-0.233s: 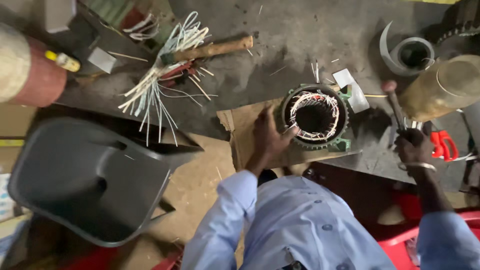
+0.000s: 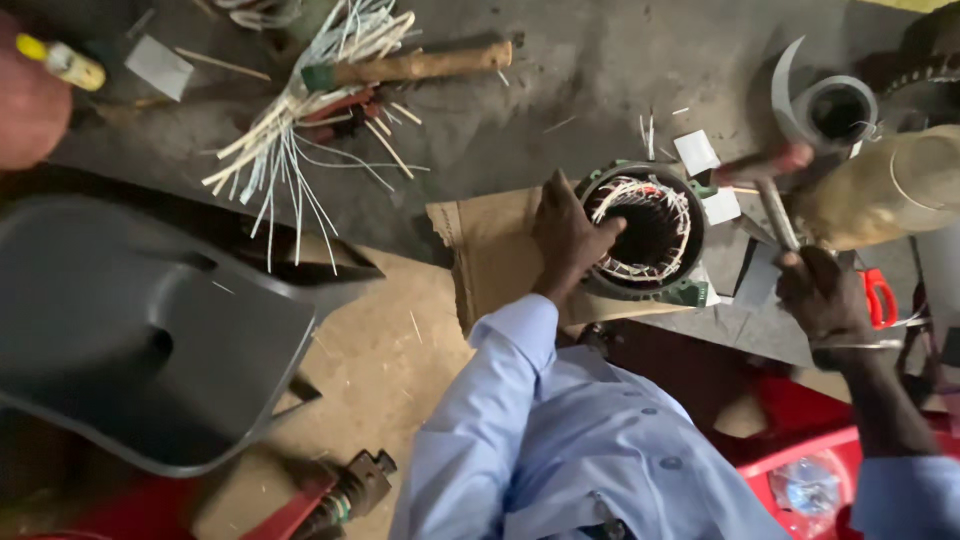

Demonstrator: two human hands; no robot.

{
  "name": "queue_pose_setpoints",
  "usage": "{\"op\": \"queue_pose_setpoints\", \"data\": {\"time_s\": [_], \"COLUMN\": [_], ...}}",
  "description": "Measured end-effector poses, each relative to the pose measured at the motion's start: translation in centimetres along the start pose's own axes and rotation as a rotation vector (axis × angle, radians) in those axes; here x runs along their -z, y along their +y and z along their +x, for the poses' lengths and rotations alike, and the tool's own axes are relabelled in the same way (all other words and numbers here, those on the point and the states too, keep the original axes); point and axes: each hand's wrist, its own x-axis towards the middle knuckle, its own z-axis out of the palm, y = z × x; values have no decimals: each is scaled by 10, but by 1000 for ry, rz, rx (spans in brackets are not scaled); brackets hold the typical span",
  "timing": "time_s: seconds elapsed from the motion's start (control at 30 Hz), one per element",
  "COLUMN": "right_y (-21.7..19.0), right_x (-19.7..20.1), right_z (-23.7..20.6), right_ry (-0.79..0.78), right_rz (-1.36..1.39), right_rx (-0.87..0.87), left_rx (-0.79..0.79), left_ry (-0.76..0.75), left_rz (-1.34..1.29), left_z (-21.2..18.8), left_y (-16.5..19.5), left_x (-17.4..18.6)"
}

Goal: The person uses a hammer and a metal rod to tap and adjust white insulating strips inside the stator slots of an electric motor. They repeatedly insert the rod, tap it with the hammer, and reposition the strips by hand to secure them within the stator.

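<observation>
A motor stator [image 2: 690, 215] with copper windings and white insulation sits on a piece of cardboard [image 2: 490, 250] on the dark workbench. My left hand [image 2: 568, 235] grips its left rim, fingers curled over the edge toward the bore. My right hand [image 2: 825, 295] is to the right of the stator, closed around the lower end of a metal-shafted tool [image 2: 775, 210]. The tool's reddish head [image 2: 765, 165] lies just beyond the stator's right rim. Both arms wear light blue sleeves.
A grey plastic chair [image 2: 150, 340] stands at left. A bundle of white strips [image 2: 290, 140] and a wooden-handled tool [image 2: 420, 65] lie at the back. A roll of grey sheet [image 2: 830, 105], a tan cylinder [image 2: 890, 195], red-handled cutters [image 2: 880, 295] and white paper slips [image 2: 697, 152] crowd the right.
My left hand has slid up and right onto the stator rim, its fingers now over the edge. The right hand and its tool have hardly moved.
</observation>
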Motion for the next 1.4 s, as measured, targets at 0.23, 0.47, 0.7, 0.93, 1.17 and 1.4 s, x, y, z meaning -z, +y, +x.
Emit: {"op": "queue_pose_setpoints", "data": {"time_s": [0.23,0.47,0.7,0.93,1.17,1.4], "right_y": [-1,87,62,-23,57,94], "right_x": [18,-39,-134,-114,-115,-78], "right_z": [50,3,-23,-29,11,113], "right_ry": [-96,354,584,614,659,629], "right_rz": [-263,-58,349,132,357,105], "right_rx": [345,376,262,255,262,435], "left_rx": [-70,-39,-147,-99,-170,30], "left_ry": [-84,-328,-348,-525,-295,15], "left_rz": [-267,-559,-668,-675,-886,-706], "left_z": [-9,10,53,39,-6,-101], "left_y": [-3,-26,-35,-20,-28,-31], "left_x": [-39,-31,-44,-55,-55,-91]}}
